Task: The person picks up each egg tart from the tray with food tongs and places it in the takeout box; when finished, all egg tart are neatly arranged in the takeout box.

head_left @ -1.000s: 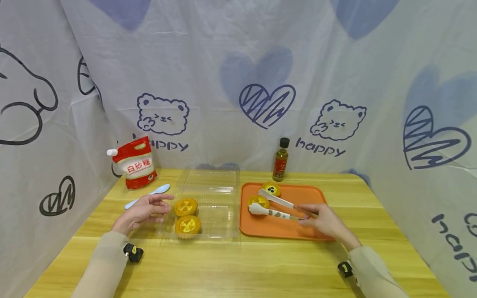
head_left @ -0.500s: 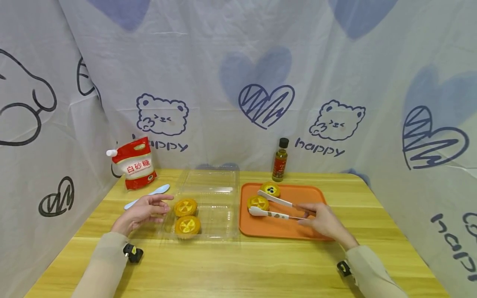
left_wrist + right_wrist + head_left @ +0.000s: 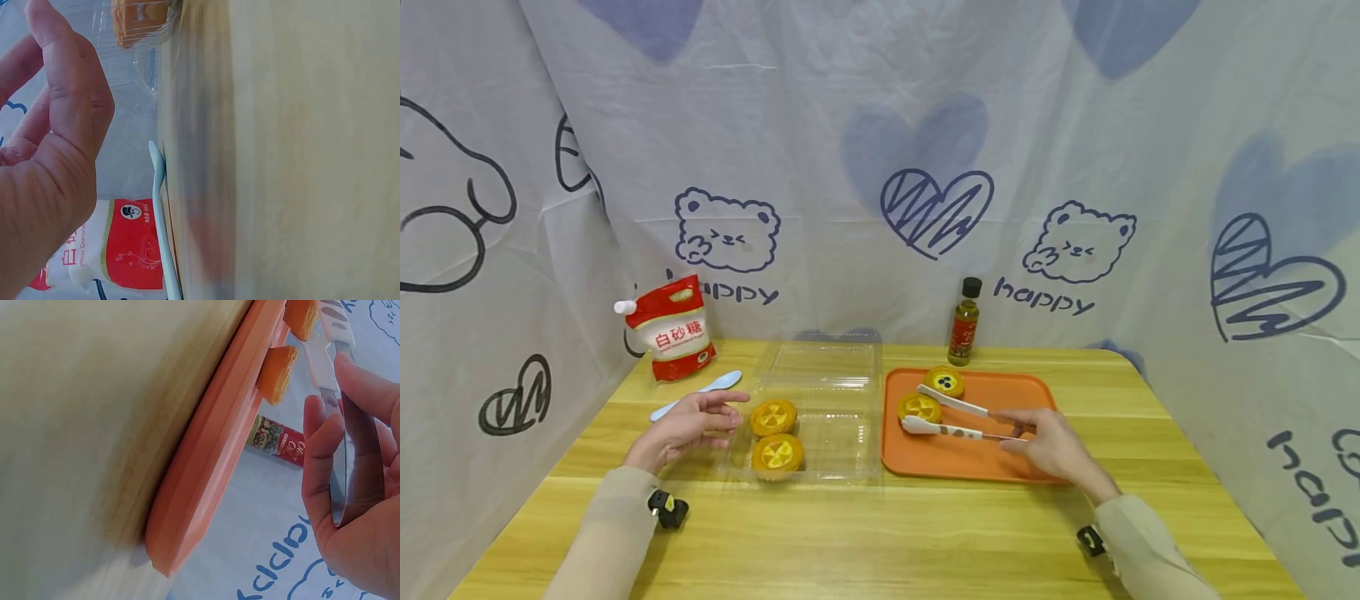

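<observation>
My right hand grips a pair of tongs with metal arms and white tips over the orange tray. The spread tips stand at either side of the near egg tart; contact with it cannot be told. Just behind lies another tart with dark berries. On the left, my left hand hovers beside the clear plastic box, fingers loosely bent and holding nothing. Two tarts sit in the box's left half, a rear tart and a front tart.
A light blue spoon lies behind my left hand. Beyond it stands a red and white sugar pouch. An oil bottle rises behind the tray. The box's lid leans open toward the back, near the curtain.
The tongs' tips have shifted very slightly around the near tart on the tray. The left hand, the box and its tarts stay where they were.
</observation>
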The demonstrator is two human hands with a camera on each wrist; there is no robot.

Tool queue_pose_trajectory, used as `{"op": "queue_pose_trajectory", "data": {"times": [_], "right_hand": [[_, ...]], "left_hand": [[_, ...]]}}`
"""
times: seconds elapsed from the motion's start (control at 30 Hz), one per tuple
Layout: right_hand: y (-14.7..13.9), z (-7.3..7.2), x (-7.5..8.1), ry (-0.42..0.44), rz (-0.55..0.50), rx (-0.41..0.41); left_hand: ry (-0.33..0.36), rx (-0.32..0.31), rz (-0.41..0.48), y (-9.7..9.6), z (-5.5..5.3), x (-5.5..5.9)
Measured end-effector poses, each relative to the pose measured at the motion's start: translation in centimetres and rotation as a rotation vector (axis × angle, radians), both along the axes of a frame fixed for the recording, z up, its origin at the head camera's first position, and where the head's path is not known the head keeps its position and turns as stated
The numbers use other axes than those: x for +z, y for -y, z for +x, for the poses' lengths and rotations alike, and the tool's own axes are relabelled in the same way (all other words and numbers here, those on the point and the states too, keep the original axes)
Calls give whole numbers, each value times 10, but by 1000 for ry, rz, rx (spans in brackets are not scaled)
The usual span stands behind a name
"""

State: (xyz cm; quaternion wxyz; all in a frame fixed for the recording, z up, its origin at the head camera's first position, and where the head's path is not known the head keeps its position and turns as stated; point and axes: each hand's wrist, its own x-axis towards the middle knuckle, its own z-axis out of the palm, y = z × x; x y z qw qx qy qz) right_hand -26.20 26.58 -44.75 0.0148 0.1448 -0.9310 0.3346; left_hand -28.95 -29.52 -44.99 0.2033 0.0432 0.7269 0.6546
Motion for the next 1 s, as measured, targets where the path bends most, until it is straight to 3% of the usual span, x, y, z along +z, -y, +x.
{"op": "queue_pose_trajectory", "data": {"times": [0.4, 0.77, 1.0], "right_hand": [[3, 4, 7, -52, -30, 3], [9, 6, 10, -44, -87, -42], [18, 8, 12, -55, -126, -20]], "left_hand": [[3, 6, -5, 0, 0, 0], [-1, 11, -11, -1, 1, 2], [3, 12, -13, -1, 1, 2]]}}
